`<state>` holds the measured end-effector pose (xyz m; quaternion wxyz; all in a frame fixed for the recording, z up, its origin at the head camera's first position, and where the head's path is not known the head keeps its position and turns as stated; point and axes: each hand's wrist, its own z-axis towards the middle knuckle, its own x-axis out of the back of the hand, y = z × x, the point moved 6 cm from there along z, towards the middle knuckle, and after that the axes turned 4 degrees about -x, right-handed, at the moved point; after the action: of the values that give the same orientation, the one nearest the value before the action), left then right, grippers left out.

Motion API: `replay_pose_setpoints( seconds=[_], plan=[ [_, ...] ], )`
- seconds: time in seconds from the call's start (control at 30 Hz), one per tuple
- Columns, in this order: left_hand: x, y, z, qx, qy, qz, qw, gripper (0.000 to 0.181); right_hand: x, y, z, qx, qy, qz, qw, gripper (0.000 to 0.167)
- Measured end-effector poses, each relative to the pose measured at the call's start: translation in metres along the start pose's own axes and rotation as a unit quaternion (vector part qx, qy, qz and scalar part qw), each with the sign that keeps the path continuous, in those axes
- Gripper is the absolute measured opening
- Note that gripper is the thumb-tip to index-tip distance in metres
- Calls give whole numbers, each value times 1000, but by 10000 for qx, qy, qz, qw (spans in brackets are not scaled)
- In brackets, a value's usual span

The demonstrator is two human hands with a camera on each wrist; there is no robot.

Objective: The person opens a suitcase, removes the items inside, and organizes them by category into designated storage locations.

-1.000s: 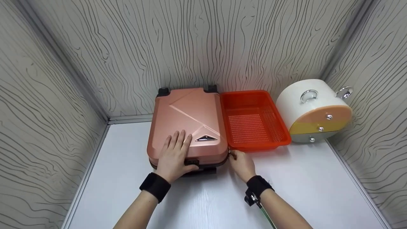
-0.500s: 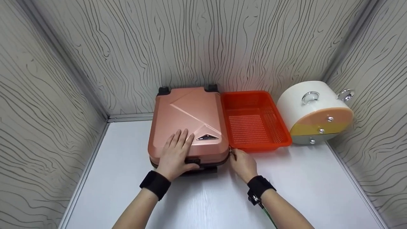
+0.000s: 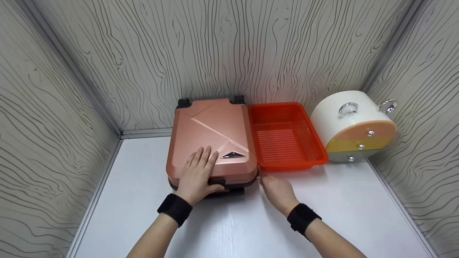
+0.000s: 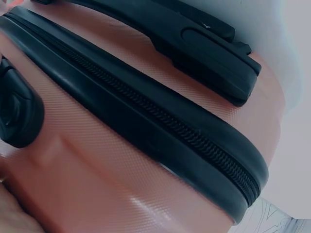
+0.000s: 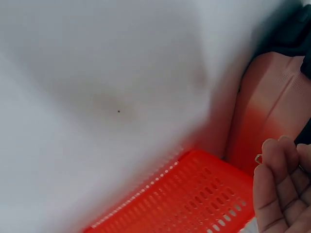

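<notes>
A rose-pink hard-shell suitcase (image 3: pixel 215 125) lies flat in the head view, its lid down. My left hand (image 3: pixel 195 177) rests on the lid's near edge with fingers spread. At the near right corner my right hand (image 3: pixel 279 191) pinches a small metal zipper pull (image 3: pixel 258 177). A bit of that metal also shows by the right fingertips (image 5: pixel 272 153) in the right wrist view. The black zipper (image 4: pixel 165 119) runs along the suitcase's near side in the left wrist view, where its teeth look joined. Most of the pull is hidden by the fingers.
Right beside the suitcase stands a red perforated plastic basket (image 3: pixel 315 152). Farther right is a white rounded drawer box (image 3: pixel 337 107) with coloured drawer fronts and silver knobs. Wood-patterned walls (image 3: pixel 229 46) enclose the white table (image 3: pixel 136 200) at the back and sides.
My right hand has shifted slightly toward the near side and its wrist has swung outward to the right. My left hand keeps its place on the lid.
</notes>
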<state>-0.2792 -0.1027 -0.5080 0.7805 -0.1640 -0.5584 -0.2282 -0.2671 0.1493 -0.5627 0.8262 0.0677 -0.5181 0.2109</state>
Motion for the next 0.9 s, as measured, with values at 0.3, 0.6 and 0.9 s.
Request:
replay_pose_setpoints(
  seconds=[0.3,0.6,0.9],
  plan=[
    [-3,1,1,-18,-42,-4,10000,117,10,-27,-15,1129,703,-376,9904,19],
    [-2,-1,1,-30,-61,-21,10000,117,7,-46,-12,1246,617,-53,9903,14],
    [0,0,0,-24,21,29,10000,117,-2,-69,-10,1092,313,363,9929,17]
  ],
)
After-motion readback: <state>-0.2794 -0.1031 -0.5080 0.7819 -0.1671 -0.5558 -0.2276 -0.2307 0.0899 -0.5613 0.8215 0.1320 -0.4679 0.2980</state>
